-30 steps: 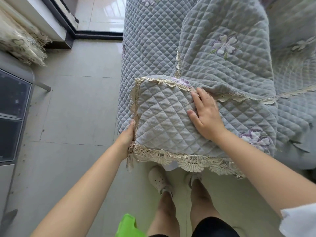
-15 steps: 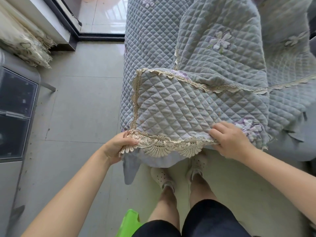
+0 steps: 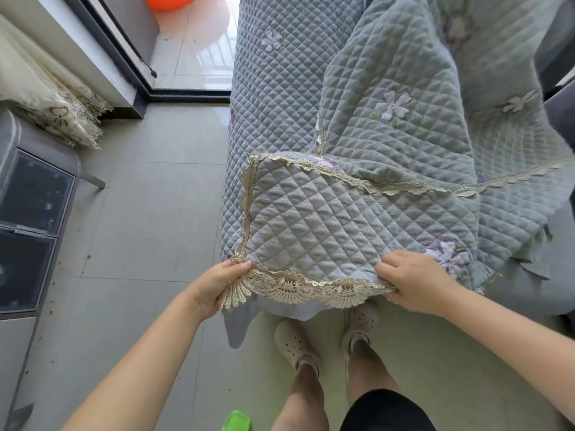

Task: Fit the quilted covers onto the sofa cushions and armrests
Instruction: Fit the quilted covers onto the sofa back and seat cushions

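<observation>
A grey quilted cover [image 3: 336,219] with beige lace trim [image 3: 308,287] and purple embroidered flowers lies over the front of the sofa seat. My left hand [image 3: 217,283] pinches the lace at the cover's lower left corner. My right hand [image 3: 413,281] grips the lace hem further right, fingers curled over the quilted edge. The hem is held up off the cushion front. A second quilted cover [image 3: 273,98] hangs over the armrest at the left. More quilted fabric [image 3: 420,88] is draped up the backrest.
Grey floor tiles [image 3: 149,231] lie to the left of the sofa. A dark glass-fronted cabinet [image 3: 28,231] stands at the far left, a lace curtain [image 3: 53,98] above it. A balcony door track [image 3: 186,94] and an orange ball [image 3: 168,1] are behind. A green object [image 3: 238,421] sits by my feet.
My right hand slid from the top of the quilted panel down to the lace hem. My left hand took the lace corner. Both now hold the hem lifted.
</observation>
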